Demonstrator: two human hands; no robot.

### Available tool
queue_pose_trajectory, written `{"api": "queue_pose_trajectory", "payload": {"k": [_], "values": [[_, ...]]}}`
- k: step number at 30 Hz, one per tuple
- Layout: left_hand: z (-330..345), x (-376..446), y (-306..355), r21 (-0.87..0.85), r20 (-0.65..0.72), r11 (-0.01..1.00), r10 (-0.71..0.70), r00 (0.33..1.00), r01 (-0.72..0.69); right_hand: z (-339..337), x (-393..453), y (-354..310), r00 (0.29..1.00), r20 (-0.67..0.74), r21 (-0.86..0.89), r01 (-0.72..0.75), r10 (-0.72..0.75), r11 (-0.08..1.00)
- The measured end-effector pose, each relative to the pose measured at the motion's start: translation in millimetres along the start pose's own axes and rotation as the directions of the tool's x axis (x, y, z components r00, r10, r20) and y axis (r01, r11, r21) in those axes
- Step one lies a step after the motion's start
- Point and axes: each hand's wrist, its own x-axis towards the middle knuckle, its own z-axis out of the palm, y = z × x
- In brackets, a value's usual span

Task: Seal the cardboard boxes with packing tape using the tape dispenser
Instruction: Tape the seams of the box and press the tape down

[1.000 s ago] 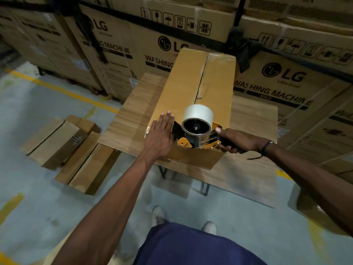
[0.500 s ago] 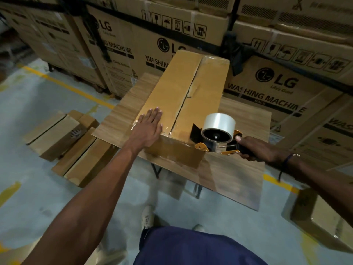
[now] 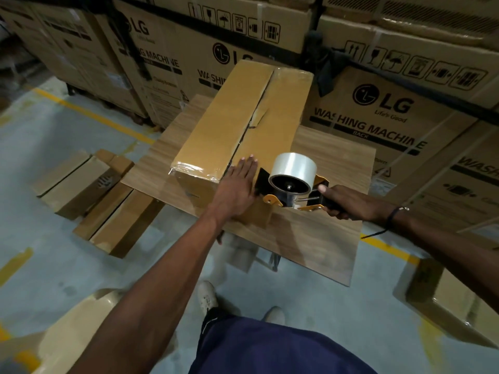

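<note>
The person is standing at a wooden table with a long cardboard box lying on it, its centre seam running away from them and gaping partway along, where one flap edge is buckling. The left hand is lying flat with straight fingers on the near end of the box top, just beside the seam, holding the flaps down rather than gripping anything. The right hand is wrapping its grip fully round the handle of the tape dispenser, fingers curled tight and index finger reaching forward along the frame; the clear tape roll is sitting just ahead of that grip, and the dispenser's black front plate is touching, or nearly touching, the near edge of the box beside the left hand. Some glossy tape is already showing across the near left corner. The step in hand appears to be starting a strip at the near end and running it up the seam — to do that well, the dispenser would need lining up squarely over the seam, with the tape end anchored on the near face before the run. The flat hand should be pressing the two flaps level and sliding ahead of the dispenser, especially at the buckled spot, since tape laid over a raised edge would likely wrinkle. Steady downward pressure from the right grip should be keeping the tape flat — a tilt sideways risks drifting off the seam.
</note>
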Motion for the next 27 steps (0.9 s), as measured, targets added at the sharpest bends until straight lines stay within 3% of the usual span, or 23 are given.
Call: {"api": "queue_pose_trajectory", "payload": {"k": [6,15,27], "values": [[4,2,1,-0.014,-0.057,1.0,-0.017,0.998,0.016,-25,-25,24,0.994,0.031,-0.048,-0.104,0.106,0.993],[4,2,5,-0.034,-0.073,0.999,-0.02,0.997,0.017,-33,-8,-23,0.963,0.037,-0.248,-0.249,0.267,0.936],[6,2,1,-0.011,-0.061,1.0,0.001,0.998,-0.001,-29,6,-40,0.961,-0.04,-0.384,-0.267,0.273,0.884]]}}
